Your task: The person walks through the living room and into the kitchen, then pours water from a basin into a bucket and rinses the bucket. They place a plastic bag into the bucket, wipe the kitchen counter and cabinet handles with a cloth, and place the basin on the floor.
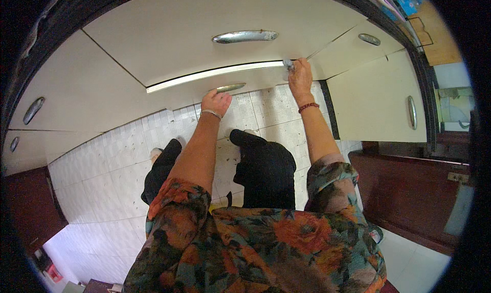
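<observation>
A white drawer front (264, 77) stands slightly out from the cabinet, with its pale top edge showing. My left hand (217, 102) is at the metal handle (231, 88) on this drawer, fingers at the handle's left end. At the drawer's upper right corner, my right hand (300, 76) holds a crumpled greyish cloth or wad (288, 64) against the edge. Just above is a white cabinet front (230, 9) with a worn metal handle (245, 36).
More white cabinet fronts with metal handles curve away left (76, 89) and right (379, 97). Below lies a tiled floor (122, 174). Dark reddish-brown panels (402, 197) stand at both sides. A wooden surface (427, 32) with a blue item (406, 6) is at upper right.
</observation>
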`<state>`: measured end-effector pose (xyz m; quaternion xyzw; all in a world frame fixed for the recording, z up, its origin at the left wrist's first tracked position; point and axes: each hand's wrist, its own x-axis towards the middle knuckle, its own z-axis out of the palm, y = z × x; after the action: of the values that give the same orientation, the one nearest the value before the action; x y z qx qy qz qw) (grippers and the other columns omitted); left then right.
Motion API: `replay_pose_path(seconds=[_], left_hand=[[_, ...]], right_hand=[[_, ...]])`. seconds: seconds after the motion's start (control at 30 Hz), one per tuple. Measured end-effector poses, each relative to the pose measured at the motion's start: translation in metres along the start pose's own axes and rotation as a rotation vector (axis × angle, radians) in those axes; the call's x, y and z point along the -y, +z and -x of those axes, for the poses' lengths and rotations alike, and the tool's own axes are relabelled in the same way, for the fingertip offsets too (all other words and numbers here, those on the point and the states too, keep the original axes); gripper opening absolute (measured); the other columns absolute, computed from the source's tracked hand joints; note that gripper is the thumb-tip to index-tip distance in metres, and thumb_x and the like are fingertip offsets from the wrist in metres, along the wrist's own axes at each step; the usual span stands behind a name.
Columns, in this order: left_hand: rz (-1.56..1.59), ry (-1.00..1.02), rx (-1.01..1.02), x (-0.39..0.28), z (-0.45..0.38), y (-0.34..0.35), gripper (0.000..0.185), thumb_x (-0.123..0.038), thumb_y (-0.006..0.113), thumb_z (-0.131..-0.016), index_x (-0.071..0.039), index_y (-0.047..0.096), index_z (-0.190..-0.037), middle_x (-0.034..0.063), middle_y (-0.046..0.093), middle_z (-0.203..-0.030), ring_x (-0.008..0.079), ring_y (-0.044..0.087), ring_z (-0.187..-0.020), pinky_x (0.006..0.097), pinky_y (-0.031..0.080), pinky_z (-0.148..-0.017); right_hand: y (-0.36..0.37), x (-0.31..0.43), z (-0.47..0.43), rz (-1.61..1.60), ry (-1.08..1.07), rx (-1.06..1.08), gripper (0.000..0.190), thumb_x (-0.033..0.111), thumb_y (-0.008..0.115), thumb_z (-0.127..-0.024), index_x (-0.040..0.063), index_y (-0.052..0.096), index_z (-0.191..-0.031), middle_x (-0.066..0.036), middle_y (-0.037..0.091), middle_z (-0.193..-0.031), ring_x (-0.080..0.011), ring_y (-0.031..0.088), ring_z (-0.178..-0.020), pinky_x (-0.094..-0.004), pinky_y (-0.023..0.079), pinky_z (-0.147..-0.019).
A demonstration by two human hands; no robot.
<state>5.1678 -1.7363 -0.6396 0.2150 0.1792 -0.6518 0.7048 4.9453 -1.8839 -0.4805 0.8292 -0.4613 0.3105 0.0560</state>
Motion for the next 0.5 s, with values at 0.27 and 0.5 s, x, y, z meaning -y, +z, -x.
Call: replay_pose_path(seconds=[0.27,0.5], left_hand=[[-1.128,0.128,-0.08,0.019,0.026,0.026,0.039,-0.028,0.028,-0.094,-0.007,0.045,-0.122,0.0148,0.045,-0.129,0.0307,0.041,-0.12,0.044,0.037,-0.098],[-2.163,0.333,0.026,-0.025,0.019,-0.023,0.037,-0.023,0.054,-0.08,-0.01,0.056,-0.115,0.0136,0.059,-0.111,0.023,0.058,-0.103,0.0329,0.049,-0.081]], right_hand=[[0.04,0.132,0.028,-0.141,-0.258,0.228,0.009,0.003,0.05,-0.077,0.0,0.055,-0.084,-0.017,0.051,-0.089,-0.0343,0.053,-0.085,-0.0438,0.047,-0.068],[0.046,0.23,0.016,-0.198,-0.522,0.144,0.007,0.005,0.052,-0.076,0.0,0.054,-0.08,-0.017,0.053,-0.086,-0.0335,0.056,-0.079,-0.0436,0.049,-0.066]])
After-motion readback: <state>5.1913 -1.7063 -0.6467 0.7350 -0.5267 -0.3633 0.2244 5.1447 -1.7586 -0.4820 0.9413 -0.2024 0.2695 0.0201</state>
